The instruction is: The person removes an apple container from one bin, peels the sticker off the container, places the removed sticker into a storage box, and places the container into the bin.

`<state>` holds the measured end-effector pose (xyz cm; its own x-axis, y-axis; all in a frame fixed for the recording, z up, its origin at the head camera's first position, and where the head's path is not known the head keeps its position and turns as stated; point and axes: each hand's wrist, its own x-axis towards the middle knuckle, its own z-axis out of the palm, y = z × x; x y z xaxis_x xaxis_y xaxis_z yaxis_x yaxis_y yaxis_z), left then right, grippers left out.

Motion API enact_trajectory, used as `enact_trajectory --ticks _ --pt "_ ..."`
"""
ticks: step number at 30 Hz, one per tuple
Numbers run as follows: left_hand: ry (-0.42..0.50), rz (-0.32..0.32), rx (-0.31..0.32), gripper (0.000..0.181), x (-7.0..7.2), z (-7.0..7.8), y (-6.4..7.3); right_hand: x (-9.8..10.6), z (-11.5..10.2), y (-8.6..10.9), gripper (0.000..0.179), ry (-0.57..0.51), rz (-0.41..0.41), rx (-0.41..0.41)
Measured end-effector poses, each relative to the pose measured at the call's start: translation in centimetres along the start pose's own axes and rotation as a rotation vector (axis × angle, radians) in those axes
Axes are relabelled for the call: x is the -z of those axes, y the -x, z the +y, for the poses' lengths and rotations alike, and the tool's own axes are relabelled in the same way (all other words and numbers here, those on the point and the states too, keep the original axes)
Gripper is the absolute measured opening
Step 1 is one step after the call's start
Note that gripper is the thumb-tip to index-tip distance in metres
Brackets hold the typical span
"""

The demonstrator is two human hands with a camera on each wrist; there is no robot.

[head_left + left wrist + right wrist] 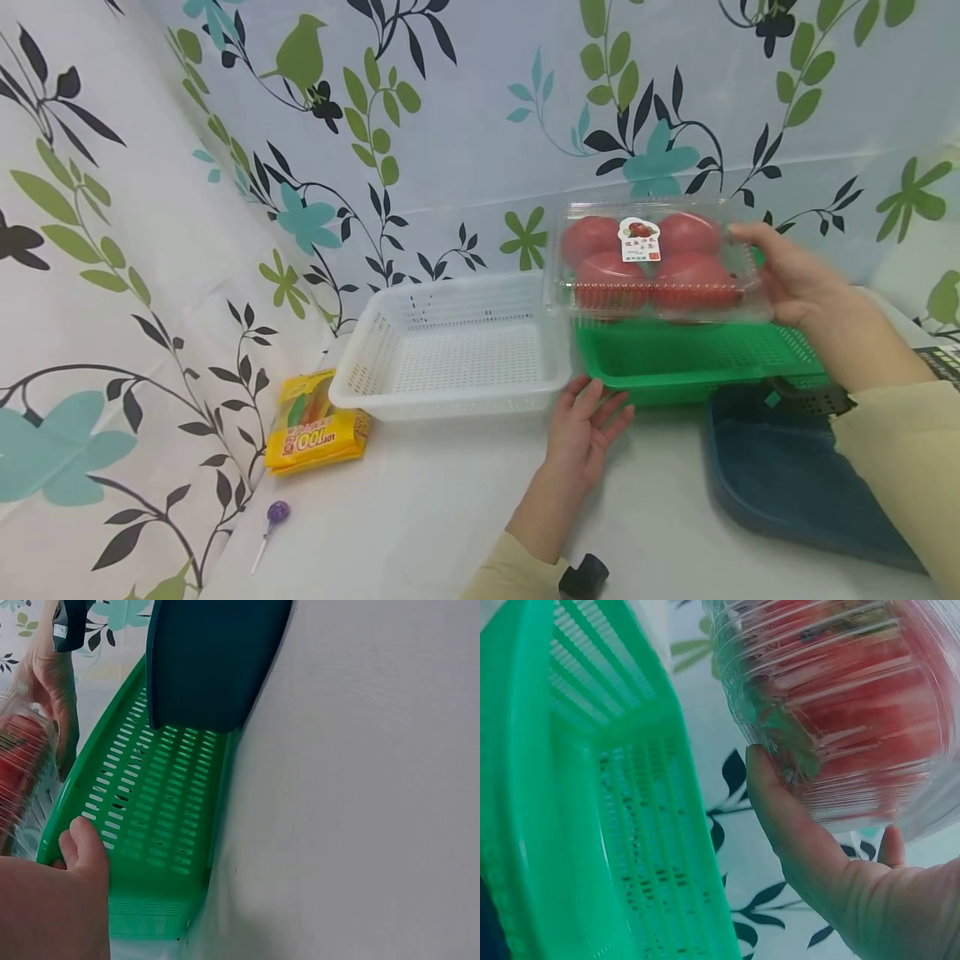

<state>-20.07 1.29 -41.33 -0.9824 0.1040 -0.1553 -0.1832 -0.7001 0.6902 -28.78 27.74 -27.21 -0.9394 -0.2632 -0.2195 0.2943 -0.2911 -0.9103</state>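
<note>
My right hand (798, 279) grips the right end of a clear plastic box of tomatoes (686, 292), holding it above the back of the green basket (675, 387). Several red tomatoes show through the lid, which bears a white label (639, 240). In the right wrist view, the thumb and fingers of that hand (832, 877) hold the ribbed side of the box (855, 742). My left hand (585, 433) lies with spread fingers at the front left corner of the green basket, beside the white basket (457, 408). The left wrist view shows its fingers (88, 847) at the green rim.
A yellow snack packet (318, 429) lies against the left side of the white basket. Nearer the front left is a purple lollipop (277, 512). A dark blue bin (787, 483) stands at the right, overlapping the green basket's front. Patterned cloth (480, 125) hangs behind.
</note>
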Motion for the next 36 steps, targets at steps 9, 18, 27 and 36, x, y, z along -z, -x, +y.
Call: enact_trajectory --ticks 9,18,27,36 --pt "-0.046 -0.059 0.093 0.054 0.6 2.7 2.4 -1.7 0.9 1.1 0.047 0.017 -0.092 0.010" --pt "-0.102 -0.173 0.027 0.067 3.1 7.1 4.7 -3.5 2.5 2.7 0.047 -0.013 -0.164 0.004" --pt "-0.308 -0.142 -0.173 0.063 5.0 11.3 5.9 -5.7 5.6 4.0 0.045 -0.046 -0.203 -0.020" --pt "-0.475 -0.137 -0.235 0.057 7.0 14.5 6.3 -8.5 7.9 5.7 0.047 0.053 -0.198 0.014"
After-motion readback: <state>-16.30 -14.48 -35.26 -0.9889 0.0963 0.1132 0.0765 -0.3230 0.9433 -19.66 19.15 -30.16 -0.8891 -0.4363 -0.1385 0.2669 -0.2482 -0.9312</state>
